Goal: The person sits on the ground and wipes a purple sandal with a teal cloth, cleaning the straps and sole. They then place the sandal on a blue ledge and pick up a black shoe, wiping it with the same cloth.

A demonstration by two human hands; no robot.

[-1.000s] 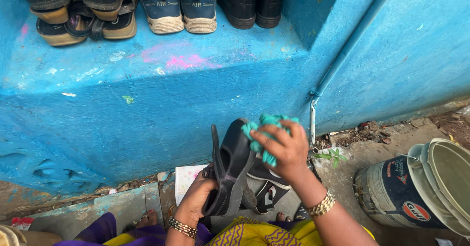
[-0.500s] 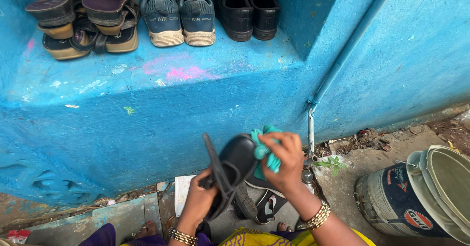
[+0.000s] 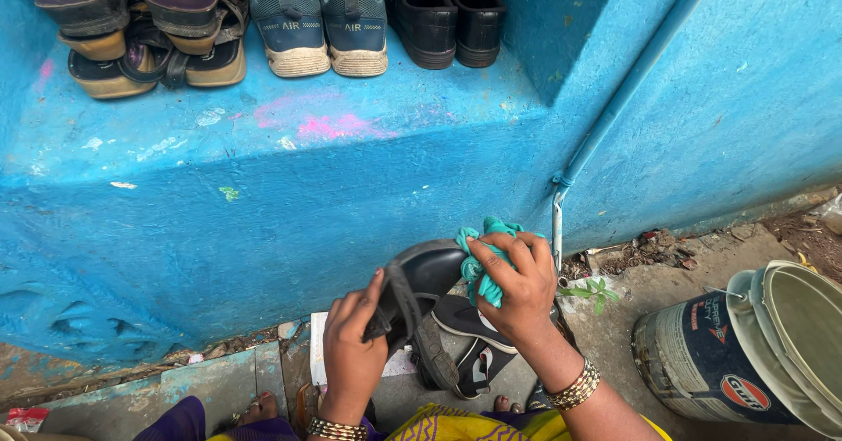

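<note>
My left hand [image 3: 351,344] grips a black sandal [image 3: 421,283] by its strap and edge, holding it tilted up in front of me. A crumpled teal cloth [image 3: 484,266] is bunched in my right hand [image 3: 522,288] and pressed against the sandal's far end. Under the held sandal, a second black sandal [image 3: 474,344] with white markings lies on the ground. Both wrists wear gold bangles.
A blue painted ledge [image 3: 263,169] carries brown sandals [image 3: 132,29], grey sneakers [image 3: 320,20] and black shoes [image 3: 447,16]. A blue pipe [image 3: 614,108] runs down the wall. A dark bucket [image 3: 702,362] with a pale tub in it stands at the right. My toes show below.
The sandal has turned in my left hand and dropped slightly. My right hand with the cloth has slid along it toward the far end. The view has tilted a little.
</note>
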